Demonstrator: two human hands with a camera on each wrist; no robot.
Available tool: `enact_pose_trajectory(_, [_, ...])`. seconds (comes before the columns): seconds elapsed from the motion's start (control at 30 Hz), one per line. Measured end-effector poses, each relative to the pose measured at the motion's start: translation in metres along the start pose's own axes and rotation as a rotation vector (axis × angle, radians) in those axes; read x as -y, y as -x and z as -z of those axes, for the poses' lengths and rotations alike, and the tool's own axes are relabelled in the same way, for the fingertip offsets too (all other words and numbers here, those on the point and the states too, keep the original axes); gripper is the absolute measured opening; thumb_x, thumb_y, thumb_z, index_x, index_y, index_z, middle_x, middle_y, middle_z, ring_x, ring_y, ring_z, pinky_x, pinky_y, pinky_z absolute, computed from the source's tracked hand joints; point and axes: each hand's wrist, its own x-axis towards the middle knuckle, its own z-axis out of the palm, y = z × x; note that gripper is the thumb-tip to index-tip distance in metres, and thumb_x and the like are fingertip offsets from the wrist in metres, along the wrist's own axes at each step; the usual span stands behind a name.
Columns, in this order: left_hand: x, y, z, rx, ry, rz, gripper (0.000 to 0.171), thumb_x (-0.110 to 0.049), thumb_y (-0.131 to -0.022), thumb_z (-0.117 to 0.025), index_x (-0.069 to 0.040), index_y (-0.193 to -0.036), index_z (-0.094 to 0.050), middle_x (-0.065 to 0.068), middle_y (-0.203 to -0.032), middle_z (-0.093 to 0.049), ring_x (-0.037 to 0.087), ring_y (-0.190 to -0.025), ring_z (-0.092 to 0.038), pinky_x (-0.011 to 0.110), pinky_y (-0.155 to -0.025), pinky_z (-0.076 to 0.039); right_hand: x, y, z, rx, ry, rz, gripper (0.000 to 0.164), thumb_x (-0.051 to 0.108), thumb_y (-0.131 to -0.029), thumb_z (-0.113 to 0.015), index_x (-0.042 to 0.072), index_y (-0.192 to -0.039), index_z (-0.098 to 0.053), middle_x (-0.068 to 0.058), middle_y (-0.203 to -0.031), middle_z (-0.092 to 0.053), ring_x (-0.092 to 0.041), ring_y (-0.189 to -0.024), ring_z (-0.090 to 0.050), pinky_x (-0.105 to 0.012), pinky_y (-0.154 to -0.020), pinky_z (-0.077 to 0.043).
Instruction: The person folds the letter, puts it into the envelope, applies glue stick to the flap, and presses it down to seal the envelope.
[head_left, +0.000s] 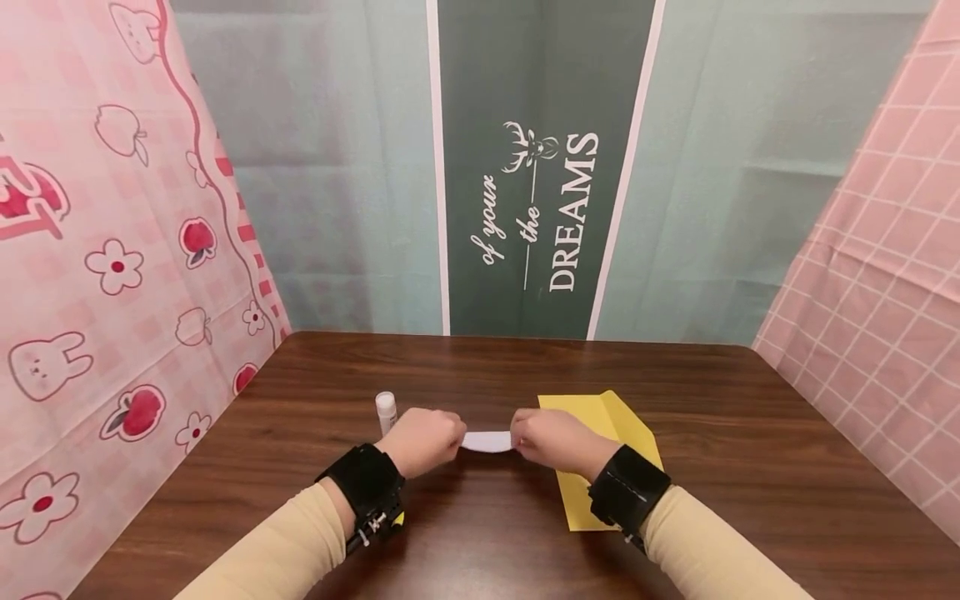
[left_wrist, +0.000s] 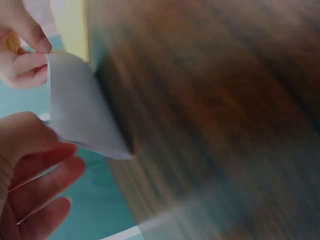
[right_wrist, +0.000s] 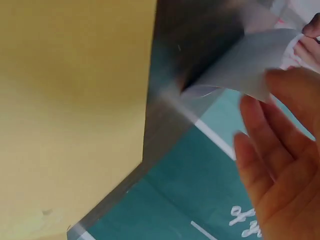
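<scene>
Behind a dark wood-grained table [head_left: 480, 367], a teal and dark-green curtain [head_left: 517, 75] carries the words "of your", "the" and "DREAMS" beyond the white paper [head_left: 486, 442], with pink patterned cloth [head_left: 67, 283] to the paper's left and more to its right. The left hand [head_left: 426, 442] pinches the white paper's left end and the right hand [head_left: 561, 442] its right end — thumbs closed against fingers, the sheet curved between them. Left of the paper stands a white tube [head_left: 386, 408], its print unreadable; right of it — partly beneath the right hand — lies a yellow sheet [head_left: 585, 505].
</scene>
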Motion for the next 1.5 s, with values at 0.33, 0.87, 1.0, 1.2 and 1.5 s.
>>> enact_pose_trajectory(0.33, [-0.020, -0.006, -0.012, 0.239, -0.162, -0.030, 0.009, -0.012, -0.076, -0.070, -0.014, -0.068, -0.066, -0.003, -0.065, -0.052, 0.012, -0.052, -0.053, 0.028, -0.047, -0.045, 0.022, -0.008, -0.010, 0.185, 0.033, -0.056, 0.008, 0.014, -0.081, -0.072, 0.015, -0.074, -0.069, 0.008, -0.061, -0.045, -0.009, -0.056, -0.041, -0.020, -0.056, -0.039])
enact_pose_trajectory(0.87, [-0.045, -0.030, -0.015, 0.525, 0.022, 0.305, 0.038, -0.025, -0.093, -0.049, -0.011, -0.128, -0.055, 0.009, -0.111, -0.062, 0.025, -0.103, -0.058, 0.037, -0.085, -0.047, 0.040, -0.020, -0.021, 0.270, 0.066, -0.376, 0.036, 0.025, -0.098, -0.045, -0.001, -0.117, -0.062, -0.015, -0.096, -0.065, -0.028, -0.089, -0.063, -0.039, -0.082, -0.049])
enact_pose_trajectory(1.0, [-0.049, -0.036, -0.009, 0.573, 0.034, 0.372, 0.042, -0.025, -0.093, -0.048, -0.013, -0.133, -0.051, 0.010, -0.115, -0.062, 0.024, -0.106, -0.058, 0.035, -0.085, -0.046, 0.042, -0.024, -0.021, 0.354, 0.060, -0.402, 0.045, 0.029, -0.095, -0.052, 0.003, -0.132, -0.051, -0.016, -0.115, -0.061, -0.028, -0.106, -0.058, -0.039, -0.091, -0.044])
enact_pose_trajectory(1.2, [-0.051, -0.042, -0.007, 0.641, 0.020, 0.413, 0.049, -0.031, -0.092, -0.050, -0.016, -0.139, -0.045, 0.006, -0.108, -0.066, 0.018, -0.096, -0.061, 0.034, -0.076, -0.049, 0.029, -0.030, -0.037, 0.361, 0.068, -0.348, 0.053, 0.034, -0.095, -0.050, -0.001, -0.135, -0.044, -0.015, -0.112, -0.063, -0.025, -0.103, -0.060, -0.037, -0.089, -0.045])
enact_pose_trajectory(1.5, [-0.052, -0.044, -0.005, 0.644, 0.027, 0.419, 0.050, -0.032, -0.091, -0.052, -0.018, -0.139, -0.045, 0.005, -0.103, -0.067, 0.014, -0.089, -0.062, 0.033, -0.071, -0.050, 0.036, -0.035, -0.030, 0.371, 0.092, -0.363, 0.051, 0.028, -0.094, -0.052, -0.006, -0.131, -0.045, -0.016, -0.108, -0.065, -0.027, -0.098, -0.062, -0.037, -0.085, -0.047])
